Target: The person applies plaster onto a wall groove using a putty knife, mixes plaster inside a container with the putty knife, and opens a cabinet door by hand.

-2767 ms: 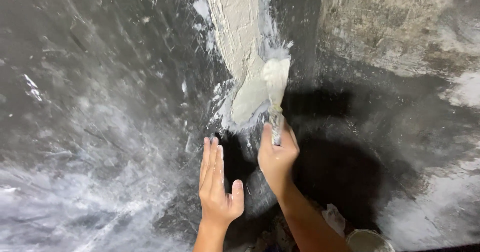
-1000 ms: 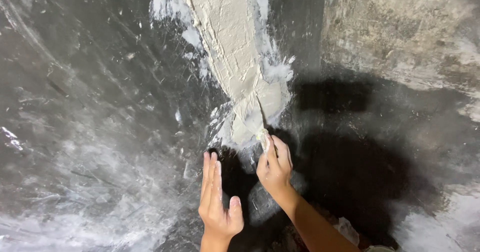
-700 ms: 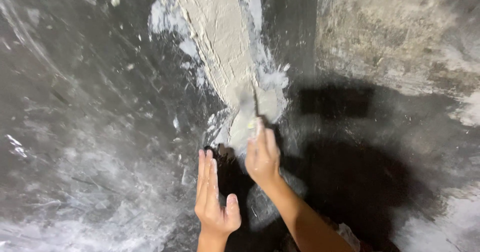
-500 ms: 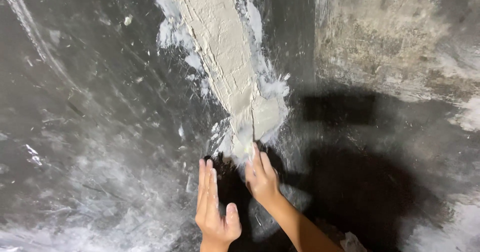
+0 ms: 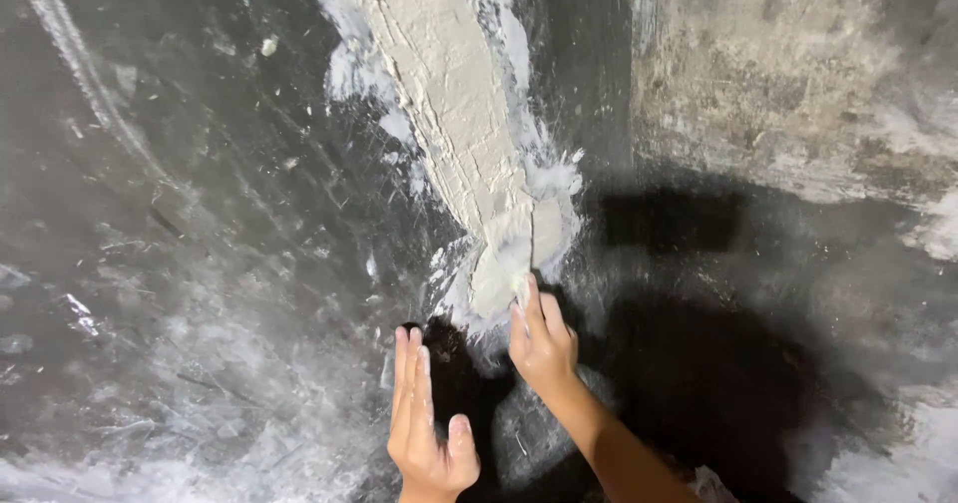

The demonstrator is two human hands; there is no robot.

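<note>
Right hand (image 5: 542,341), fist closed on a barely visible tool, smooths plaster strip (image 5: 454,134); left hand (image 5: 424,418) braces flat, empty; steady pressure next.

A thick band of pale grey plaster (image 5: 454,134) runs down the dark wall (image 5: 200,214) from its top edge, slanting slightly rightward, rough and ridged along its length. Its lower end widens into a smoother wet patch (image 5: 509,263) near the wall's middle. Thin white smears fringe both sides.
</note>
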